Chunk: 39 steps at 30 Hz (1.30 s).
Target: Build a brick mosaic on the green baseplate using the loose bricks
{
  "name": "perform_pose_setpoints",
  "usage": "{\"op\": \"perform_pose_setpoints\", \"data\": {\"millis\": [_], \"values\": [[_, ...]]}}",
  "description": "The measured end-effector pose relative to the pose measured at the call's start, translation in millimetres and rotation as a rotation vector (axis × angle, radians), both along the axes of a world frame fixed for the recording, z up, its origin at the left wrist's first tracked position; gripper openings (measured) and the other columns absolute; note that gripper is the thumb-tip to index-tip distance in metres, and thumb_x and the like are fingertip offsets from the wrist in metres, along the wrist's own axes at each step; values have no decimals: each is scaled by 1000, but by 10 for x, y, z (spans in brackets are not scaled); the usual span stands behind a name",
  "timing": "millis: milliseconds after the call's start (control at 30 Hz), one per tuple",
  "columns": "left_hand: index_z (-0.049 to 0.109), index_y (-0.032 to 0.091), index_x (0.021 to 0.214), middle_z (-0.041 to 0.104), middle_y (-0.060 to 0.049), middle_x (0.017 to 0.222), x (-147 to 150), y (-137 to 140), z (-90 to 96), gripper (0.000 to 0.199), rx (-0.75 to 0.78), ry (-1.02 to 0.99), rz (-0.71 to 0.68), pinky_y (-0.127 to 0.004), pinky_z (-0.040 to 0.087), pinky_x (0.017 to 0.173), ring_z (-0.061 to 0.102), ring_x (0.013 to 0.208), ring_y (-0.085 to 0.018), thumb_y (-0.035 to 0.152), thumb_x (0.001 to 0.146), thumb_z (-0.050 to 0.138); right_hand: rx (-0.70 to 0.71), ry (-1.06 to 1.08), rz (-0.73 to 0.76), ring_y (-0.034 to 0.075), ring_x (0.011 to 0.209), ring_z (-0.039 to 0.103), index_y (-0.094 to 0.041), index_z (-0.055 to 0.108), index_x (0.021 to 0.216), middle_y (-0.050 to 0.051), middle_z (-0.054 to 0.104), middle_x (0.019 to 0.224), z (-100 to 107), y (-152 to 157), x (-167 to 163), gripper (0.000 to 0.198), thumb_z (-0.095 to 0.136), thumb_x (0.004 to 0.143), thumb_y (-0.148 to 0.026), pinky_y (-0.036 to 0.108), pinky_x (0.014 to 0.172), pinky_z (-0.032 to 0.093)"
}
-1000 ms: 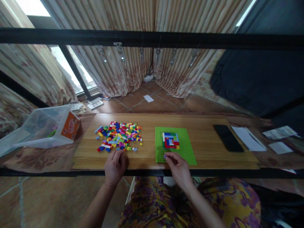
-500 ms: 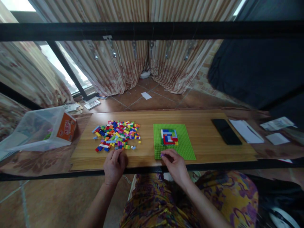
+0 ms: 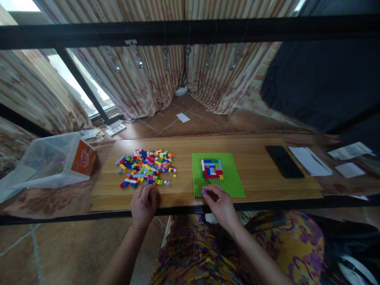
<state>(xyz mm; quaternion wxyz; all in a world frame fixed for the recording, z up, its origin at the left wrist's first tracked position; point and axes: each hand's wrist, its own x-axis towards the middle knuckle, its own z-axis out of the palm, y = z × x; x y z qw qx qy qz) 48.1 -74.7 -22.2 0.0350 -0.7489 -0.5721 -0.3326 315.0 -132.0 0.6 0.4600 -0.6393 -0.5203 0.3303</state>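
Between the thumb and fingertips of my right hand (image 3: 220,202) is a small purple building brick (image 3: 204,192), over the near left corner of the green baseplate (image 3: 233,182). A square build of red, blue, white, green and yellow bricks (image 3: 211,169) sits on the baseplate, just beyond that hand. My left hand (image 3: 144,204) rests closed at the table's near edge, its fingers curled under; whether they hold anything is hidden. Just past it lies a loose pile of many-coloured bricks (image 3: 148,166).
A clear plastic box (image 3: 50,158) with an orange label lies at the far left. Right of the baseplate are a black phone (image 3: 284,162) and white paper with a pen (image 3: 310,161). A black bar (image 3: 190,31) crosses above, with metal hooks hanging from it.
The whole view has shifted slightly with the head. Both hands stay nearly in place, the right one still pinching the purple brick at the baseplate's near left corner.
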Motion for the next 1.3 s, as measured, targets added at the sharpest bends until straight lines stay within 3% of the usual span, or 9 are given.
{"op": "perform_pose_setpoints", "data": {"millis": [900,1133,1300], "values": [[62,20,94,64,-6,86,26,-45,-15,17,-87,-53,27,-31,48,75,60,83,-20,22,92,45,36,-137,57,24,97,62,-23,70,95,8,66,103,-93,-34,40,21,60,83,-37,41,87,50],[61,20,93,64,-7,87,41,-57,7,16,-95,-65,29,-31,49,76,60,84,-20,22,92,45,183,-240,306,22,98,61,-29,69,104,5,69,102,57,37,-389,23,50,91,-25,39,86,50],[61,20,93,64,-6,87,42,-60,11,16,-89,-71,15,-31,49,76,60,84,-19,21,92,45,248,-297,410,24,95,58,-28,68,104,4,69,96,29,158,-563,26,50,89,-17,42,85,49]]}}
